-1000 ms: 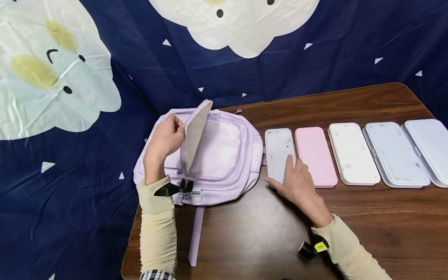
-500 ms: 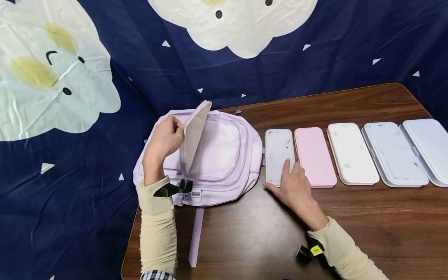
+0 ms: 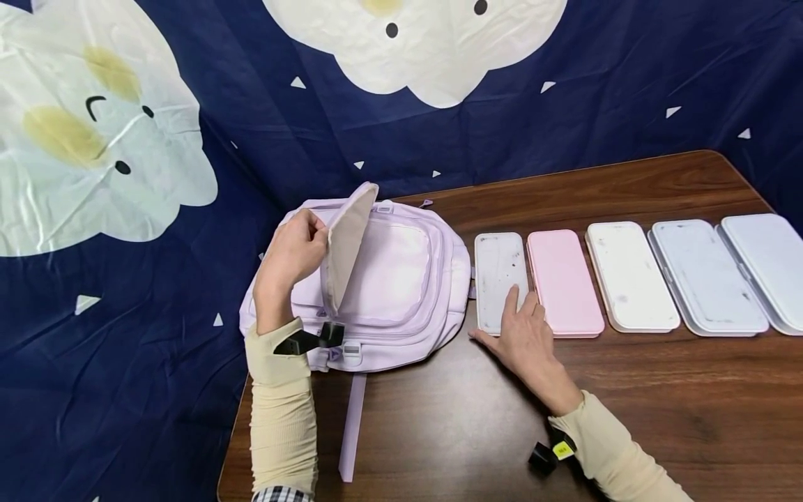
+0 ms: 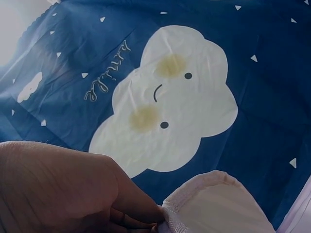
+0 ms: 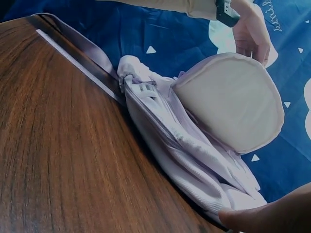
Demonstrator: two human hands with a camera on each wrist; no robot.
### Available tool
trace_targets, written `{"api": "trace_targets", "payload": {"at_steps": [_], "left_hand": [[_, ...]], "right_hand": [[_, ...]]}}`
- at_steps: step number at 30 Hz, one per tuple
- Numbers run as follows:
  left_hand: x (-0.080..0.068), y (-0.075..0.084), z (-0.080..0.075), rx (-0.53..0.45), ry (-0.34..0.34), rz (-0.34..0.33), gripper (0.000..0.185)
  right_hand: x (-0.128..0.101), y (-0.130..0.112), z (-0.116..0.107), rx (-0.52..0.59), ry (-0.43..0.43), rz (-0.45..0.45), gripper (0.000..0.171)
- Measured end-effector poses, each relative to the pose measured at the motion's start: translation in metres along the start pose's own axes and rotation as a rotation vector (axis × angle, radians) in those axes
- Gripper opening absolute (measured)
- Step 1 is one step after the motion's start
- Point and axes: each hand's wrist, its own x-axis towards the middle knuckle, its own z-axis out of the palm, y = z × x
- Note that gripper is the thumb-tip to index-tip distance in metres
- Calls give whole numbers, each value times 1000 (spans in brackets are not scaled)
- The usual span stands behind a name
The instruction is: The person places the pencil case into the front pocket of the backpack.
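A lilac backpack (image 3: pixel 439 279) lies on the table, its front flap (image 3: pixel 351 244) lifted so the pale lining shows. My left hand (image 3: pixel 290 252) pinches the edge of that flap between thumb and fingers; the left wrist view shows the same grip on the flap (image 4: pixel 214 204). To the right of the backpack lies a flat pencil case (image 3: pixel 498 265), light grey with dark marks on its lid. Over its lower right part is my right hand (image 3: pixel 527 341), fingers loosely extended onto the lid and thumb at the lower left corner. In the right wrist view only part of the right hand (image 5: pixel 272 213) shows.
Right of the grey case stand a pink pencil case (image 3: pixel 566 282), a white one (image 3: pixel 633 279), and two bluish-grey ones (image 3: pixel 709 279) in a row. A lilac strap (image 3: pixel 353 429) trails toward the table's front. A dark blue cloud-print cloth (image 3: pixel 502 132) hangs behind the table.
My right hand has shifted slightly left and toward me, uncovering more of the grey case, which lies a little straighter. My left hand keeps hold of the raised flap, almost still.
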Motion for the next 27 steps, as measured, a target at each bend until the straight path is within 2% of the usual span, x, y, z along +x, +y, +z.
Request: {"api": "trace_targets", "payload": {"at_steps": [13,23,27], "left_hand": [[1,-2,-1,12,-12,-7,16],[1,-1,-1,9,-15,-5,17],[1,-2,-1,7,-12,0,17]], "right_hand": [[4,5,-24,134,-66,35,100],[12,19,-31,187,-60,16,95],[16,23,-35,213,-30,-5,94]]}}
